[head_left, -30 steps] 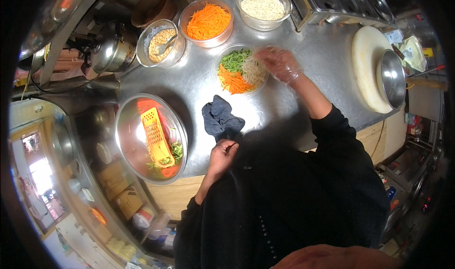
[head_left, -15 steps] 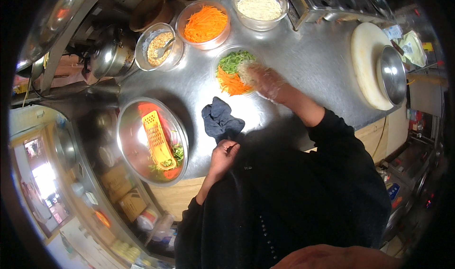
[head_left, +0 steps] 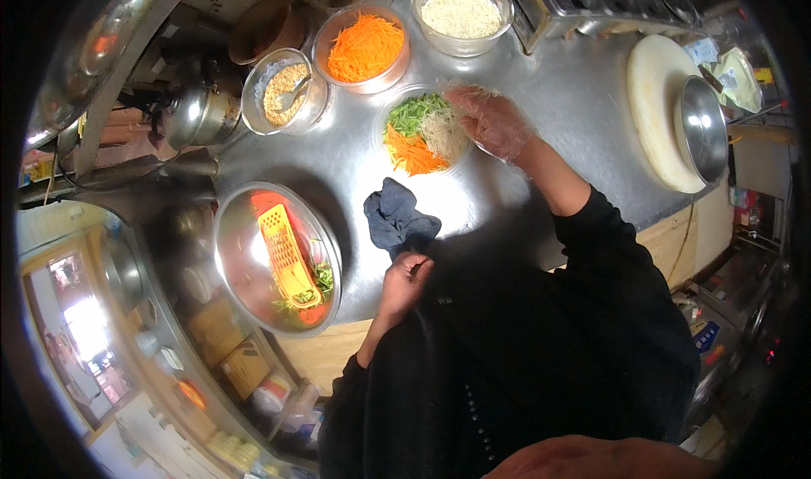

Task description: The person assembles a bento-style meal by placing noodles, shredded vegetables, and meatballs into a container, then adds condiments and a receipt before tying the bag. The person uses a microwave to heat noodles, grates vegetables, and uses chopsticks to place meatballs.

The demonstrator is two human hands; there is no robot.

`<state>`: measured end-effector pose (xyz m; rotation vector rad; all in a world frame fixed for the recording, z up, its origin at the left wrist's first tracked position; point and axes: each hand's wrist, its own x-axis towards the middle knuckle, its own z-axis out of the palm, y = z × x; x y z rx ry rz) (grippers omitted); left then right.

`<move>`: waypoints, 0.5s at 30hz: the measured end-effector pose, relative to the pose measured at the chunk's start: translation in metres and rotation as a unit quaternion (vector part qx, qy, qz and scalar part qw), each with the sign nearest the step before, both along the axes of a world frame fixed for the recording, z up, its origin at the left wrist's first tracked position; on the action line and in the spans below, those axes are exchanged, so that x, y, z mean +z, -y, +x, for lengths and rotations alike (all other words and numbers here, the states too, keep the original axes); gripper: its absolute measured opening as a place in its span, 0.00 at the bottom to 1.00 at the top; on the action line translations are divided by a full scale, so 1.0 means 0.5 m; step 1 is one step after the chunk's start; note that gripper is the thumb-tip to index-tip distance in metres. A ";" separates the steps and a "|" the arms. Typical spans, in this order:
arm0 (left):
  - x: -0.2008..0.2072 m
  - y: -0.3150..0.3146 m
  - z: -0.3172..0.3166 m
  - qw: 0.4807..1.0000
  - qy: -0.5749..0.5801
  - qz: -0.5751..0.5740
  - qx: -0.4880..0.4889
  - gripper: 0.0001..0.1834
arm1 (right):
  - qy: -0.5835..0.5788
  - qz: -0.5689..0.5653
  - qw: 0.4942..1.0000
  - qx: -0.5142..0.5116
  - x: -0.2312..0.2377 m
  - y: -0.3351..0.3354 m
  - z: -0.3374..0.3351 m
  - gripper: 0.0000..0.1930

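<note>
A round clear dish (head_left: 460,154) holds green shreds (head_left: 418,112), orange carrot shreds (head_left: 416,155) and a heap of pale thin strands (head_left: 442,135). My right hand (head_left: 490,122), in a clear plastic glove, hovers at the dish's upper right edge. Its fingers look loosely apart, with nothing seen in them. Below the dish a crumpled dark cloth (head_left: 399,217) lies on the steel counter. My left hand (head_left: 405,285) is bare and closed at the counter's front edge, against the cloth's lower end. Whatever its curled fingers hold is hidden.
Along the back stand bowls of carrot shreds (head_left: 365,48), pale strands (head_left: 460,13) and chopped nut-like bits with a spoon (head_left: 283,95). A steel bowl (head_left: 241,285) at left contains a yellow grater (head_left: 285,255). At right, a metal bowl (head_left: 703,133) leans on a round white board (head_left: 655,116).
My right hand has drawn back from the dish toward the right, leaving the pale strands beside the green and orange shreds. The left hand stays by the cloth.
</note>
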<state>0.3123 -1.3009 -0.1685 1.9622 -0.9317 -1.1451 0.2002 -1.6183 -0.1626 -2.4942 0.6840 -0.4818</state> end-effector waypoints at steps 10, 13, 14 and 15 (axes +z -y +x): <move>-0.019 -0.002 0.004 1.000 0.015 -0.016 -0.005 0.06 | 0.053 -0.018 0.974 -0.220 0.003 0.272 0.068 0.16; -0.017 0.001 0.004 1.000 0.018 -0.014 -0.004 0.06 | -0.159 -0.059 0.971 -0.172 -0.013 0.329 0.131 0.13; -0.015 0.002 0.006 1.000 0.015 -0.012 -0.007 0.06 | -0.191 -0.048 0.967 -0.159 -0.015 0.345 0.149 0.13; -0.012 0.002 0.006 1.000 0.016 -0.005 0.000 0.06 | -0.234 -0.039 0.961 -0.142 -0.014 0.359 0.163 0.13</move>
